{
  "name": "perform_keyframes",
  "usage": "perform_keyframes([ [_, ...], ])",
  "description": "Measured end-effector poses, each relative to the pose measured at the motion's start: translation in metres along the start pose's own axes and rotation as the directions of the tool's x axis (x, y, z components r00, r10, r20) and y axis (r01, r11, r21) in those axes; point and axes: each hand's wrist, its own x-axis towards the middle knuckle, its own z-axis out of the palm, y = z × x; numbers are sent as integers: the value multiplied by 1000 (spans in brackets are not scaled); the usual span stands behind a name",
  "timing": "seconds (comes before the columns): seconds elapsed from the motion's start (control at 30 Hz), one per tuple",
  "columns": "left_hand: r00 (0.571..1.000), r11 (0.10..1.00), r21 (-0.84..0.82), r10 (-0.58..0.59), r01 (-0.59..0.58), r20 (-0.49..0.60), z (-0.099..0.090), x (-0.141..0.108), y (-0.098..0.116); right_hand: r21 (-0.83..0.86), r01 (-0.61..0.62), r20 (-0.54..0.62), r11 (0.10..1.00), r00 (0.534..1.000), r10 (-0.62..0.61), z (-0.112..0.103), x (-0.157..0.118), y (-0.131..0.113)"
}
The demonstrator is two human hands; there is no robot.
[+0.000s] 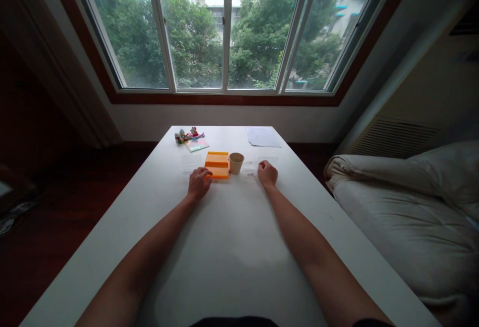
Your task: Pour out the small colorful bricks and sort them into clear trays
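An orange open case (217, 164) with a raised strip across its middle lies on the white table. My left hand (199, 183) rests at its near left corner, fingers slightly apart, the tips reaching over the edge. Just right of the case stands a brown paper cup (236, 163), upright. Further right is my right hand (268, 173), its fingers curled closed above the table; whatever they may hold is hidden. A clear plastic piece (250, 168) lies between the cup and this hand, its shape hard to make out.
Another clear flat piece (190, 163) lies left of the case. Small colourful figurines (183, 136) and a pastel card (197, 144) sit at the table's far left. White paper sheets (264, 136) lie far right. A covered sofa (404, 217) flanks the table's right side.
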Motion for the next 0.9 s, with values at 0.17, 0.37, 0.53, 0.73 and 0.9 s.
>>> perform_keyframes([
  [0.17,1000,1000,-9,-13,13,-12,6,-1,-7,-83,2,109,997,994,7,1,7,11],
  [0.37,1000,1000,-15,-6,6,14,9,0,-11,-97,-9,146,995,989,23,-3,9,11],
  [0.53,1000,1000,-22,-20,21,8,10,0,-13,-119,19,132,993,991,-3,-5,7,9],
  [0.73,1000,999,-34,-19,19,21,9,0,-13,-124,58,105,991,993,-45,-2,7,10],
  [0.9,999,999,-30,-12,13,32,10,0,-13,-109,60,106,992,993,-49,4,8,13],
])
